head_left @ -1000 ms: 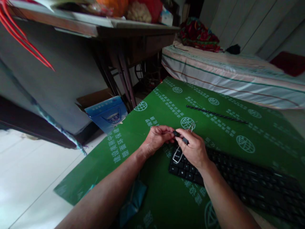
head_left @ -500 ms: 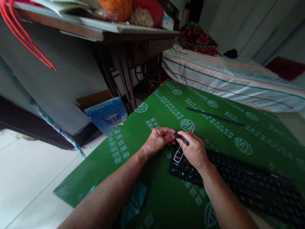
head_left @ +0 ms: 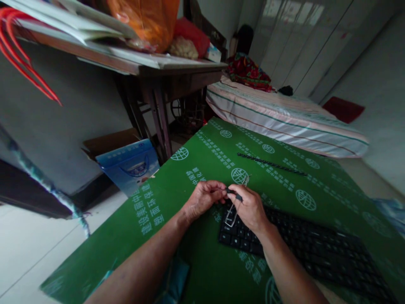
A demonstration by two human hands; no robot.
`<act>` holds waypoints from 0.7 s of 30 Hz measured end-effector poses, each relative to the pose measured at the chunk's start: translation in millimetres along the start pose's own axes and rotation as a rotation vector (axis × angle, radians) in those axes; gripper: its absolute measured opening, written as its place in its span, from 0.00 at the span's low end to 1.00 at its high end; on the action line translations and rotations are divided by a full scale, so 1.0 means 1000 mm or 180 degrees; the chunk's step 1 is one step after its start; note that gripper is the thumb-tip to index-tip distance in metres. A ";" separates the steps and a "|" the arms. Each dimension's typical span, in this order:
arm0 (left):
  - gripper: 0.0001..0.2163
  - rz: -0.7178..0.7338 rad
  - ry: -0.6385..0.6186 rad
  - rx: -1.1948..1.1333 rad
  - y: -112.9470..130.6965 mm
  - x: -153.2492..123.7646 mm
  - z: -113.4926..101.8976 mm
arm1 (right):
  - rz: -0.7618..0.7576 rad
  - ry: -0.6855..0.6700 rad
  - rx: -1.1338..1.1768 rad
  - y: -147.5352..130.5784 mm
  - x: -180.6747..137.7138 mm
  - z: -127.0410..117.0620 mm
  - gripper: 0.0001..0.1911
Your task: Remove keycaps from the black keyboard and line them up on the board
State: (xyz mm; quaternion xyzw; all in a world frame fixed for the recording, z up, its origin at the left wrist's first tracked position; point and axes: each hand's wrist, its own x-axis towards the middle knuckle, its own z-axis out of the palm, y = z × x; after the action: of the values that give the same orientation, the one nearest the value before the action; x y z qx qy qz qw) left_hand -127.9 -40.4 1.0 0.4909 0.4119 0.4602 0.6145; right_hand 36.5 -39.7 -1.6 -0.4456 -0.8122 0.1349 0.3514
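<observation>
1. Fingers first: my left hand and right hand are meeting tip to tip, and both are pinching narrow on a small black piece between them.
2. I'm holding that piece just above the left end of the black keyboard, close to the near corner keys.
3. A thin wire loop is hanging down from under my right hand over those keys. Can't tell if it's actually touching them. Another bit of wire is poking up past my fingers toward the far side.
4. The keyboard is lying on a green sheet with white globe logos and printed text, running off to my right.
5. A long dark strip is lying on the same sheet, well beyond my hands.
6. Off the sheet's left edge a blue bag is leaning by the legs of a wooden table, which is carrying an orange bag and papers.
7. A bed with a striped cover is sitting behind the sheet.
</observation>
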 end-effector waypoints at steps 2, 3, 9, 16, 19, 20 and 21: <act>0.09 -0.0009 0.0012 -0.0056 0.000 0.000 0.000 | -0.0033 -0.0072 -0.0102 -0.002 0.002 -0.004 0.10; 0.10 -0.0013 0.0029 -0.0081 0.000 0.000 0.000 | -0.0048 -0.0119 -0.0160 -0.002 0.004 -0.007 0.10; 0.11 -0.0076 0.0188 -0.0084 0.001 0.000 0.000 | 0.0251 -0.0172 -0.0468 0.028 0.037 -0.019 0.10; 0.10 -0.0202 0.0208 -0.0107 -0.001 0.001 -0.002 | 0.0907 -0.0183 -0.1129 0.090 0.086 -0.005 0.12; 0.10 -0.0252 0.0233 -0.0151 -0.005 0.002 -0.003 | 0.1014 -0.0207 -0.1204 0.103 0.095 0.003 0.11; 0.10 -0.0262 0.0236 -0.0153 -0.006 0.002 -0.004 | 0.1018 -0.0208 -0.1207 0.105 0.096 0.006 0.11; 0.10 -0.0269 0.0234 -0.0141 -0.008 0.003 -0.005 | 0.1015 -0.0207 -0.1206 0.107 0.098 0.008 0.11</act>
State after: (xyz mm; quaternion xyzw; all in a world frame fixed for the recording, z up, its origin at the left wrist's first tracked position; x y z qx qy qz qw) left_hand -130.5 -37.1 -7.5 0.4421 0.4443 0.4605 0.6285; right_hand 63.8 102.0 -19.9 -0.6215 -0.7534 0.0482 0.2094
